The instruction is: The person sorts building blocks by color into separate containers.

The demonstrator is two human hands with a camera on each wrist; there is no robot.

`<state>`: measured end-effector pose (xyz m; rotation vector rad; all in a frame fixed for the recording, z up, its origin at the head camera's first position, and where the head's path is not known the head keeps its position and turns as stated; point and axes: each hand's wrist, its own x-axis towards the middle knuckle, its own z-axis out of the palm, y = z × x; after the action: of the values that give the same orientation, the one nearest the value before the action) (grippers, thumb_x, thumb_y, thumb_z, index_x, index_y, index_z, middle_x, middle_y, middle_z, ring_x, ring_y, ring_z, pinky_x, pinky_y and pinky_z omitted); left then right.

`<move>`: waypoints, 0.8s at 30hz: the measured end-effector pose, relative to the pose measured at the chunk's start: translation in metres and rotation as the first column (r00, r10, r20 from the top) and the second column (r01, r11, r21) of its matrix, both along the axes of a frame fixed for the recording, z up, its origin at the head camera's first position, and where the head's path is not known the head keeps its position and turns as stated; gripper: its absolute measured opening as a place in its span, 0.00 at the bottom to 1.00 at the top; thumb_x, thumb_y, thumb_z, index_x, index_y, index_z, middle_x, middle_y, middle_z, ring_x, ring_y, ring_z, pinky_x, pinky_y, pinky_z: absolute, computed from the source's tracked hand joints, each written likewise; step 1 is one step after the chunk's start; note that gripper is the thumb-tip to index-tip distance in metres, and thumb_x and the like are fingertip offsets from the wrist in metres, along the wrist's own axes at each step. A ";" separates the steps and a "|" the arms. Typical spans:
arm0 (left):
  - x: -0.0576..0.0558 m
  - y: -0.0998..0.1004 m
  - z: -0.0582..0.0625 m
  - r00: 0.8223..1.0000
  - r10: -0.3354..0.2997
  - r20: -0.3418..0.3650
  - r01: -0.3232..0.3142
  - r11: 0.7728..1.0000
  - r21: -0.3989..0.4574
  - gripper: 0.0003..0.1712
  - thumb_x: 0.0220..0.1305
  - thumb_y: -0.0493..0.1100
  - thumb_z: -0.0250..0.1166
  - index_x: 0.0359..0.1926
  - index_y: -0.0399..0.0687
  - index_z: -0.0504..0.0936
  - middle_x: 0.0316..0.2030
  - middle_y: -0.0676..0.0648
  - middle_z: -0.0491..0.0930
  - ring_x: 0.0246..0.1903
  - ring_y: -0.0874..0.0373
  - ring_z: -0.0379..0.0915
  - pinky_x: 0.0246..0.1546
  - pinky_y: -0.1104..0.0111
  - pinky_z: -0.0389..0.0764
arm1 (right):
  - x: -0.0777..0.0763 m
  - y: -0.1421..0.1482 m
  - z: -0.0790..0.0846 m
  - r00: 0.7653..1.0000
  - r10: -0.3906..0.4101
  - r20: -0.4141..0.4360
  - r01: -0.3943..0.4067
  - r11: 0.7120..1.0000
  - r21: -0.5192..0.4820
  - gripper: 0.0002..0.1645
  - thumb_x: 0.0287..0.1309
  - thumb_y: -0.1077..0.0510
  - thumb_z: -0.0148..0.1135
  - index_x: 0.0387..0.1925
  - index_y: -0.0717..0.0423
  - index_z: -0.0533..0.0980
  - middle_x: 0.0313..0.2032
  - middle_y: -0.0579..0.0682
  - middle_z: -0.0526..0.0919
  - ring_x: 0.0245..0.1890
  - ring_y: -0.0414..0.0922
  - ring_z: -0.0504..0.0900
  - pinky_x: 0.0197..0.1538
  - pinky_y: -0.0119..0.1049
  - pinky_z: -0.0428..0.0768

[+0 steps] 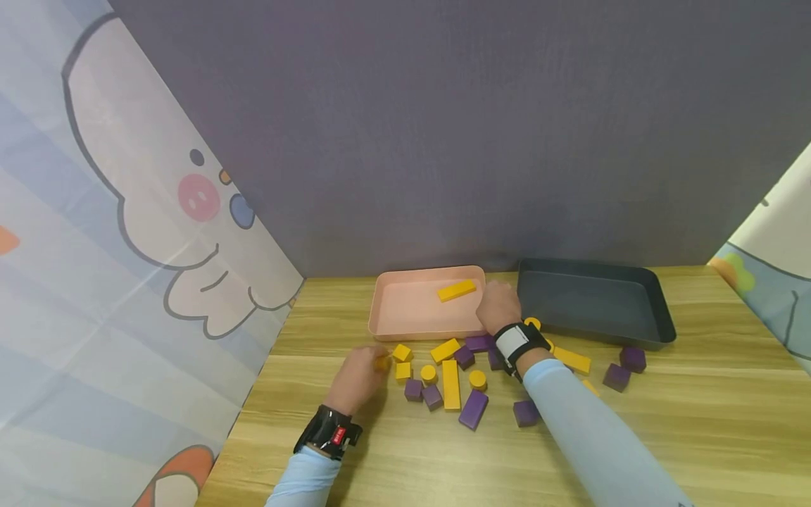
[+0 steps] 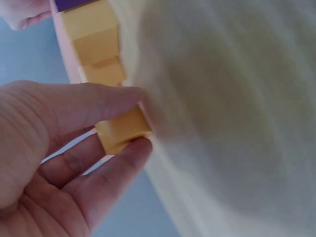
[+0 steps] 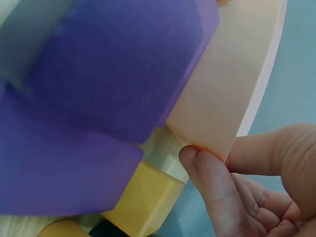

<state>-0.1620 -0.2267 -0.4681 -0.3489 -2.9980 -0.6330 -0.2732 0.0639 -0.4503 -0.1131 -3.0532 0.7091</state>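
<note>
My left hand (image 1: 356, 382) is at the left end of the scattered blocks, close to the table. Between its thumb and fingertips it pinches a small yellow block (image 2: 124, 129), partly covered by the fingers. At the right end of the pink tray (image 1: 405, 308) is my right hand (image 1: 499, 308). The right wrist view has its thumb and fingers pinching the edge of that tray's wall (image 3: 224, 84). One long yellow block (image 1: 456, 291) lies inside the pink tray. Two yellow cubes, one of them this cube (image 1: 403, 372), sit just right of my left hand.
A dark grey tray (image 1: 589, 299) stands right of the pink one. Several purple and yellow blocks, such as a flat purple block (image 1: 473, 410) and a yellow bar (image 1: 451, 385), lie in front. Some are hidden beneath my right forearm. A grey panel (image 1: 443, 141) rises behind.
</note>
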 end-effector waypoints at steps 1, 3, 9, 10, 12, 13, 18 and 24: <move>0.001 0.000 0.004 1.000 0.014 0.011 -0.014 1.000 0.006 0.11 0.63 0.33 0.71 0.47 0.41 0.88 0.45 0.41 0.90 0.45 0.48 0.86 0.49 0.54 0.86 | 0.000 0.000 0.000 1.000 -0.001 0.002 0.001 1.000 -0.001 0.17 0.56 0.64 0.67 0.46 0.71 0.83 0.35 0.61 0.87 0.30 0.52 0.81 0.40 0.45 0.89; 0.002 -0.001 0.014 0.999 0.038 0.023 -0.038 0.999 0.027 0.13 0.63 0.32 0.70 0.49 0.39 0.87 0.46 0.40 0.89 0.46 0.46 0.86 0.50 0.52 0.86 | 0.000 0.000 0.001 1.000 -0.001 0.004 0.001 1.000 -0.005 0.17 0.56 0.65 0.67 0.46 0.71 0.83 0.36 0.62 0.87 0.31 0.52 0.82 0.42 0.47 0.89; -0.008 0.005 0.053 0.996 0.070 -0.046 -0.067 0.995 0.077 0.20 0.57 0.27 0.71 0.52 0.37 0.86 0.48 0.39 0.88 0.47 0.47 0.85 0.50 0.53 0.86 | 0.001 -0.001 0.002 1.000 -0.003 0.001 0.003 1.000 -0.011 0.16 0.57 0.65 0.67 0.46 0.72 0.83 0.36 0.62 0.87 0.31 0.53 0.82 0.43 0.47 0.90; -0.011 0.007 0.059 0.995 0.071 -0.066 -0.065 0.995 0.082 0.20 0.58 0.27 0.71 0.53 0.37 0.85 0.49 0.39 0.88 0.48 0.47 0.85 0.52 0.54 0.86 | 0.001 0.000 0.002 1.000 -0.003 0.000 0.003 1.000 -0.009 0.16 0.57 0.65 0.67 0.46 0.72 0.83 0.36 0.62 0.87 0.31 0.53 0.82 0.42 0.47 0.90; -0.020 0.013 0.069 0.993 0.062 -0.104 -0.051 0.993 0.102 0.20 0.58 0.28 0.71 0.53 0.37 0.84 0.49 0.39 0.88 0.48 0.47 0.85 0.52 0.54 0.87 | 0.001 0.000 0.002 1.000 0.000 -0.006 0.000 1.000 -0.003 0.17 0.56 0.65 0.67 0.46 0.72 0.83 0.36 0.63 0.87 0.31 0.53 0.82 0.42 0.48 0.90; -0.025 0.016 0.073 0.991 0.060 -0.124 -0.046 0.993 0.111 0.19 0.59 0.29 0.71 0.53 0.37 0.84 0.49 0.39 0.88 0.47 0.47 0.85 0.52 0.54 0.87 | 0.001 0.000 0.002 1.000 0.001 -0.010 -0.001 1.000 0.000 0.17 0.56 0.65 0.67 0.46 0.72 0.83 0.36 0.63 0.88 0.31 0.53 0.83 0.42 0.48 0.90; -0.052 0.034 0.082 0.983 0.043 -0.177 -0.009 0.982 0.189 0.20 0.62 0.32 0.70 0.55 0.37 0.82 0.49 0.39 0.86 0.47 0.47 0.84 0.51 0.56 0.87 | 0.002 -0.001 0.001 1.000 0.004 -0.018 -0.004 1.000 0.000 0.16 0.56 0.65 0.67 0.46 0.72 0.84 0.36 0.62 0.88 0.32 0.53 0.83 0.42 0.48 0.90; -0.086 0.057 0.084 0.976 0.025 -0.216 0.035 0.963 0.267 0.21 0.63 0.34 0.69 0.58 0.38 0.84 0.53 0.38 0.87 0.50 0.45 0.84 0.52 0.56 0.87 | 0.002 0.000 0.000 1.000 0.003 -0.024 -0.003 1.000 -0.004 0.17 0.56 0.65 0.68 0.47 0.71 0.84 0.37 0.63 0.89 0.34 0.53 0.84 0.45 0.50 0.90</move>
<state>-0.2480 -0.1692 -0.3839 -0.3802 -2.6592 -0.9250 -0.2715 0.0638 -0.4503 -0.0993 -3.0301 0.7110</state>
